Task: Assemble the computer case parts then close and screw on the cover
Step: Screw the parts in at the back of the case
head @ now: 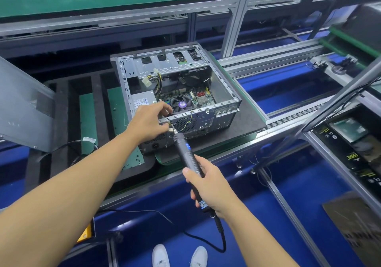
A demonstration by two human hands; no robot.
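- The open computer case (pixel 223 90) lies on its side on a dark mat (pixel 247 123) on the conveyor surface (pixel 288 120).
- The left hand (pixel 150 122) curls its fingers over the case's rear edge beside the fan.
- The right hand (pixel 210 186) grips an electric screwdriver (pixel 185 149), its tip at the rear panel just beside the left thumb.
- The grey cover (pixel 22 105) leans at far left, well apart from the case.

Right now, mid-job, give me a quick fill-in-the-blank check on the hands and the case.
The right hand grips the black electric ____. The left hand grips the rear edge of the computer case, whose upper side is ____. The fan inside has a ____ centre.
Missing: screwdriver; open; purple.
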